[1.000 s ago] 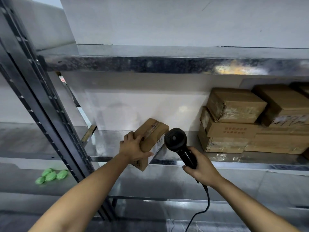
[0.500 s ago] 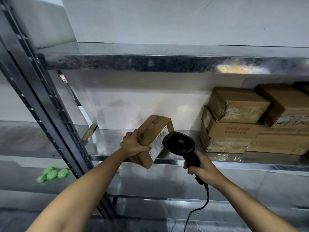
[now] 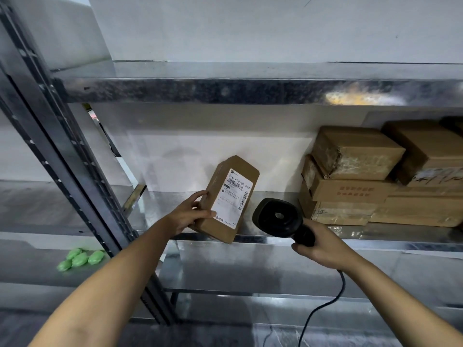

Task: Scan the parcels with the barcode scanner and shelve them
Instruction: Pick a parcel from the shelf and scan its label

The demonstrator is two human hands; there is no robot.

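Gripping: parcel [image 3: 231, 199] is held tilted by left hand [image 3: 188, 215] at its left edge, label facing up | barcode scanner [image 3: 280, 219] is clasped by right hand [image 3: 323, 246], just right of parcel, apart | in front of shelf [image 3: 375, 235]

the small print on the parcel's label [image 3: 231, 199] is too fine to read. the scanner's handle [image 3: 304, 238] is buried in the right hand [image 3: 325, 249], and its cable [image 3: 323, 306] runs off the bottom edge. the rightmost stacked boxes [image 3: 431, 156] are cut off by the frame.
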